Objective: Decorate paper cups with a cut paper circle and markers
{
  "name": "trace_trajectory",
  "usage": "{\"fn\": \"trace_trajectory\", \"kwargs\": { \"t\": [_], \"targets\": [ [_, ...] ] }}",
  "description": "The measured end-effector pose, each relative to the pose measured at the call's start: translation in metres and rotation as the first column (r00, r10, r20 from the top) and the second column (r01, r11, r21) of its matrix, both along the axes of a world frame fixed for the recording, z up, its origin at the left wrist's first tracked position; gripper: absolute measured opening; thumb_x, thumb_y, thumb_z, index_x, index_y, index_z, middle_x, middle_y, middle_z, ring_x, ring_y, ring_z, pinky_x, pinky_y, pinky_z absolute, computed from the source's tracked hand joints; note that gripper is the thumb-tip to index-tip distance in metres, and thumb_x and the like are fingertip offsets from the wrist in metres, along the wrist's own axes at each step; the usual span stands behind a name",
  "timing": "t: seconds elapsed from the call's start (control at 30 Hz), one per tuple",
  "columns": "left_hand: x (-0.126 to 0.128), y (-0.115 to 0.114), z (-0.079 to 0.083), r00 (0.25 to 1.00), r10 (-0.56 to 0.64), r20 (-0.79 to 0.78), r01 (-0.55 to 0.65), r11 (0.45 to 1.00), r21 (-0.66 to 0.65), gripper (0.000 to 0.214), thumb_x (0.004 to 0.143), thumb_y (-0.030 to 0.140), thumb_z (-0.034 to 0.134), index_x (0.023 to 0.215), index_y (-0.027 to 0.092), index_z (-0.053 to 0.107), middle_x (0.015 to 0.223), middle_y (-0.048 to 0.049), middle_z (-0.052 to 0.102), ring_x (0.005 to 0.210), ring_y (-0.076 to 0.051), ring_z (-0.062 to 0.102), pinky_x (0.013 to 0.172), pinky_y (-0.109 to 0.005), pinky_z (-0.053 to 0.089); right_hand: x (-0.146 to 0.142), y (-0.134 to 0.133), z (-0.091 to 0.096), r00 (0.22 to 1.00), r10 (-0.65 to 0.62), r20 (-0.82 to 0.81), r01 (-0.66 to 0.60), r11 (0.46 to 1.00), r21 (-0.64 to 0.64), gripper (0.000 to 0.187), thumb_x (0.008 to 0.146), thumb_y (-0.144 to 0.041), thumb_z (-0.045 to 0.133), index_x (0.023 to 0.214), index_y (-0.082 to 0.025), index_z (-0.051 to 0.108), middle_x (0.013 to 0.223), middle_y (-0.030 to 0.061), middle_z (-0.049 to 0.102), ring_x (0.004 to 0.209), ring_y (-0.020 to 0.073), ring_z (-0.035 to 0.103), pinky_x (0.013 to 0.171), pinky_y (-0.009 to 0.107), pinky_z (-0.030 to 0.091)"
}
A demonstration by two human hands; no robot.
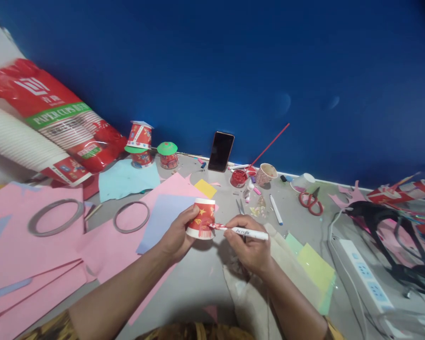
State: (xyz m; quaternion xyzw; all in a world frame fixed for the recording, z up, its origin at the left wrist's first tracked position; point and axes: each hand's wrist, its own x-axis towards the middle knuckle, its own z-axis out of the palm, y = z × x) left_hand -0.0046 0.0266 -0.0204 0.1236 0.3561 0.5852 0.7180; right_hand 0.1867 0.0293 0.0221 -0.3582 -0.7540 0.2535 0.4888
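My left hand [180, 232] is closed around a small red paper cup [203, 218] with yellow stars and white bands at both ends. Between the fingers of my right hand [250, 248] is a white acrylic marker [251, 233], its red tip end meeting the cup's side near the lower white band. Red colour shows on the cup around that spot. Beneath my right forearm lies a beige cloth [286, 264]. Behind my right hand, a pair of scissors [240, 207] shows in part.
A phone [221, 151] leans on the blue wall. Pink paper sheets [31, 231] and two grey tape rings [131, 217] lie left, below a paper cup bag [56, 113]. Red-handled scissors [310, 202], a white marker [276, 209] and a power strip [368, 278] are right.
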Motion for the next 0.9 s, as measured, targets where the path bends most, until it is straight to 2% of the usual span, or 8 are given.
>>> {"fn": "trace_trajectory", "kwargs": {
  "t": [0.17,0.3,0.43,0.7,0.9],
  "targets": [
    [-0.0006,-0.0005,0.0022,1.0,-0.026,-0.013,0.027,0.999,0.02,0.03,0.084,0.033,0.084,0.101,0.009,0.078,0.088,-0.0128,0.08,0.079,-0.023,0.075,0.075,-0.033,0.062,0.0014,-0.0005,0.0015,0.999,0.036,-0.001,-0.036,0.996,-0.081,0.011,0.091,-0.024,0.066,0.082,-0.021,0.071,0.068,0.0006,0.073,0.053,0.0137,0.064,0.053,0.024,0.05],
    [0.0001,-0.0004,0.0027,1.0,-0.016,-0.018,0.016,0.999,0.032,0.028,0.082,0.033,0.085,0.097,0.01,0.078,0.087,-0.0115,0.08,0.077,-0.022,0.074,0.074,-0.033,0.061,0.0018,-0.0001,0.0016,1.0,0.003,-0.001,-0.003,0.998,-0.064,0.01,0.091,-0.026,0.068,0.083,-0.021,0.071,0.068,0.0013,0.073,0.054,0.0145,0.063,0.054,0.025,0.05],
    [0.0008,-0.0009,0.0026,0.998,-0.01,-0.06,0.013,0.998,0.054,0.035,0.078,0.038,0.089,0.098,0.01,0.078,0.086,-0.011,0.079,0.078,-0.022,0.073,0.073,-0.032,0.06,0.0016,-0.0003,0.0016,0.998,0.067,0.006,-0.066,0.993,-0.093,0.012,0.09,-0.023,0.065,0.079,-0.021,0.069,0.067,0.0001,0.072,0.053,0.013,0.062,0.051,0.023,0.049],
    [0.0011,-0.004,0.0027,0.995,-0.044,-0.084,0.054,0.992,0.116,0.037,0.079,0.04,0.089,0.103,0.013,0.079,0.09,-0.0101,0.079,0.079,-0.022,0.073,0.073,-0.03,0.059,-0.0009,0.002,0.0026,1.0,0.02,0.0,-0.02,0.999,0.048,0.011,0.094,-0.026,0.068,0.085,-0.023,0.072,0.071,0.0024,0.075,0.059,0.0161,0.068,0.058,0.027,0.055],
    [0.0018,-0.0036,0.0016,0.994,-0.049,-0.099,0.062,0.99,0.13,0.037,0.081,0.04,0.088,0.104,0.013,0.078,0.089,-0.0097,0.079,0.076,-0.021,0.072,0.071,-0.029,0.058,0.0002,0.0015,0.004,0.998,0.042,0.04,-0.042,0.999,0.008,0.014,0.093,-0.025,0.067,0.081,-0.022,0.071,0.068,0.0015,0.074,0.054,0.0144,0.064,0.055,0.026,0.054]
  ]
}}
